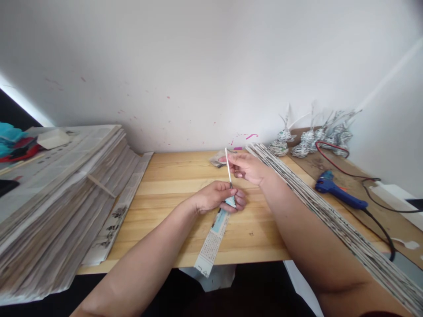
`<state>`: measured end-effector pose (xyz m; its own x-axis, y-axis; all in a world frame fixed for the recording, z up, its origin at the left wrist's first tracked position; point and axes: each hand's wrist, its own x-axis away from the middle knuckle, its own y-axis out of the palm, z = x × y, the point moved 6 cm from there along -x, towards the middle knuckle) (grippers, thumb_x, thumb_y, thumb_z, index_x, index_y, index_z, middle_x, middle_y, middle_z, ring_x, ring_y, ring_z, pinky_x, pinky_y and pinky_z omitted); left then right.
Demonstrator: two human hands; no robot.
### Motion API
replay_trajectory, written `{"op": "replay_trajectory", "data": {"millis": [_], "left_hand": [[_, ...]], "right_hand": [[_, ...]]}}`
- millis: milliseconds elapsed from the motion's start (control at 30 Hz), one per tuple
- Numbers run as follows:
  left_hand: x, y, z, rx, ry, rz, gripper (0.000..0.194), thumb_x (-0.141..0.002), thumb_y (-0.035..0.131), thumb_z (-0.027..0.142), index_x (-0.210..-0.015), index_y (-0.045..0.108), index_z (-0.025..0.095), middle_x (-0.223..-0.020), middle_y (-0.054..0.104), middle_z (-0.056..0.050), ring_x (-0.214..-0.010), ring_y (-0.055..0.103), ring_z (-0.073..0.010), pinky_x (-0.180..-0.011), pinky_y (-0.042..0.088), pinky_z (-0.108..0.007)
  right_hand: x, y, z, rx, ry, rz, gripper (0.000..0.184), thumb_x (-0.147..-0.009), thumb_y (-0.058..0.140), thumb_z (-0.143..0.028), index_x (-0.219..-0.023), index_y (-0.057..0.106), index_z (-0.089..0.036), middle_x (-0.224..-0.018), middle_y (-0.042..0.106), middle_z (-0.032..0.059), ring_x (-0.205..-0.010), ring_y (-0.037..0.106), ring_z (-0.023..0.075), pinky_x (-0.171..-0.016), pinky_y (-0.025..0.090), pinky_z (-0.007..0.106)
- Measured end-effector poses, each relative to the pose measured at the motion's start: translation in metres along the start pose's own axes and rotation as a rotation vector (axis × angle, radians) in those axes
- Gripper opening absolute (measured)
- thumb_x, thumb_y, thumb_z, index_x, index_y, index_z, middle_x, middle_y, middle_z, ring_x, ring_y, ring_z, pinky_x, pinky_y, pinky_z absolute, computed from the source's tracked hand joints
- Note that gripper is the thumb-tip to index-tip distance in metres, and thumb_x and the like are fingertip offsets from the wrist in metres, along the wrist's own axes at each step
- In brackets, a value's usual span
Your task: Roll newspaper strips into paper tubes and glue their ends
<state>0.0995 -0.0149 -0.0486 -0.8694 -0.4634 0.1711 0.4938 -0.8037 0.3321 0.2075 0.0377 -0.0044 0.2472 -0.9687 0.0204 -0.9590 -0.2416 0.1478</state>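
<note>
Head view first: what does your left hand (214, 197) have?
– My fingers and thumb are closed on a newspaper strip (211, 246) and on the lower end of a thin white stick (228, 165), which points upward with a slight tilt.
– And your right hand (249, 168)?
– I have it up at the stick's upper part, thumb and fingers bent. I cannot tell whether they are clamped on it or only beside it.
– Where does the strip run?
– Down from under my left hand, over the wooden table (158, 185), with its near end at the front edge.
– What else is about you?
– Folded paper (216, 159) just beyond my right hand, a tall stack of newspapers (66, 198) to my left, a bundle of long paper sticks (330, 216) to my right, and past that a blue glue gun (340, 191) by some cardboard (306, 163)
</note>
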Motion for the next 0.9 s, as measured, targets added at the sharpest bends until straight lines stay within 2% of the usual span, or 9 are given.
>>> {"op": "replay_trajectory", "data": {"millis": [67,233,367,433,533,600,767,833,900], "left_hand": [[0.001,0.000,0.004,0.016,0.017,0.020,0.037,-0.082,0.066,0.040,-0.101,0.066,0.008,-0.095,0.064,-0.015,-0.088,0.065,-0.0213,-0.078,0.050,-0.035],[0.002,0.002,0.008,0.009,0.017,0.020,0.034,-0.084,0.065,0.038,-0.099,0.066,0.007,-0.097,0.066,-0.017,-0.088,0.066,-0.0218,-0.078,0.051,-0.036],[0.002,-0.004,0.010,0.007,0.036,0.059,0.036,-0.084,0.065,0.038,-0.103,0.066,0.008,-0.100,0.067,-0.019,-0.089,0.067,-0.0228,-0.081,0.051,-0.039],[0.002,-0.006,0.010,0.013,0.044,0.067,0.036,-0.084,0.065,0.038,-0.104,0.065,0.008,-0.100,0.067,-0.019,-0.089,0.067,-0.0231,-0.082,0.052,-0.039],[0.002,-0.006,0.009,0.010,0.041,0.052,0.035,-0.085,0.064,0.037,-0.104,0.065,0.008,-0.100,0.067,-0.019,-0.091,0.067,-0.0236,-0.083,0.051,-0.040],[0.002,-0.005,0.009,0.013,0.040,0.048,0.035,-0.085,0.064,0.037,-0.103,0.065,0.008,-0.099,0.068,-0.019,-0.091,0.067,-0.0239,-0.083,0.051,-0.039],[0.002,-0.008,0.012,0.037,0.059,0.070,0.036,-0.083,0.067,0.038,-0.103,0.065,0.009,-0.099,0.068,-0.017,-0.089,0.068,-0.0228,-0.084,0.052,-0.040],[0.002,-0.007,0.011,0.026,0.045,0.063,0.035,-0.083,0.067,0.038,-0.103,0.065,0.009,-0.099,0.068,-0.017,-0.090,0.068,-0.0225,-0.084,0.051,-0.040],[0.002,-0.006,0.011,0.016,0.029,0.064,0.034,-0.083,0.067,0.038,-0.102,0.066,0.009,-0.098,0.068,-0.016,-0.090,0.068,-0.0224,-0.084,0.051,-0.039]], "right_hand": [[0.004,0.004,0.001,0.115,0.039,-0.071,0.031,-0.069,0.076,-0.042,-0.083,0.070,-0.015,-0.062,0.050,-0.0008,-0.056,0.039,0.0083,-0.042,0.020,0.022],[0.005,-0.001,-0.004,0.205,-0.012,0.117,0.031,-0.065,0.080,-0.043,-0.069,0.064,-0.016,-0.055,0.042,-0.0048,-0.050,0.031,0.0060,-0.042,0.019,0.022],[0.006,0.010,-0.001,0.241,0.014,-0.114,0.036,-0.076,0.069,-0.049,-0.089,0.071,-0.015,-0.065,0.052,0.0006,-0.059,0.044,0.0090,-0.043,0.023,0.022],[0.007,0.012,0.001,0.250,0.037,-0.167,0.034,-0.074,0.072,-0.045,-0.088,0.071,-0.014,-0.062,0.050,-0.0007,-0.056,0.041,0.0079,-0.043,0.024,0.021],[0.005,0.005,0.001,0.220,0.028,-0.009,0.030,-0.065,0.080,-0.040,-0.072,0.065,-0.015,-0.056,0.043,-0.0047,-0.049,0.033,0.0055,-0.042,0.021,0.021],[0.005,0.002,0.000,0.215,0.019,0.045,0.032,-0.066,0.079,-0.043,-0.071,0.064,-0.015,-0.057,0.043,-0.0043,-0.050,0.035,0.0060,-0.042,0.021,0.021],[0.007,0.010,0.004,0.307,0.036,-0.207,0.036,-0.077,0.069,-0.047,-0.095,0.072,-0.015,-0.069,0.056,0.0012,-0.061,0.047,0.0086,-0.048,0.031,0.021],[0.006,0.009,0.003,0.311,0.017,-0.159,0.031,-0.072,0.074,-0.042,-0.086,0.072,-0.015,-0.067,0.055,-0.0002,-0.058,0.044,0.0074,-0.048,0.031,0.021],[0.004,0.006,0.003,0.272,0.003,-0.048,0.028,-0.066,0.079,-0.039,-0.074,0.067,-0.014,-0.063,0.050,-0.0025,-0.054,0.040,0.0062,-0.046,0.028,0.021]]}}
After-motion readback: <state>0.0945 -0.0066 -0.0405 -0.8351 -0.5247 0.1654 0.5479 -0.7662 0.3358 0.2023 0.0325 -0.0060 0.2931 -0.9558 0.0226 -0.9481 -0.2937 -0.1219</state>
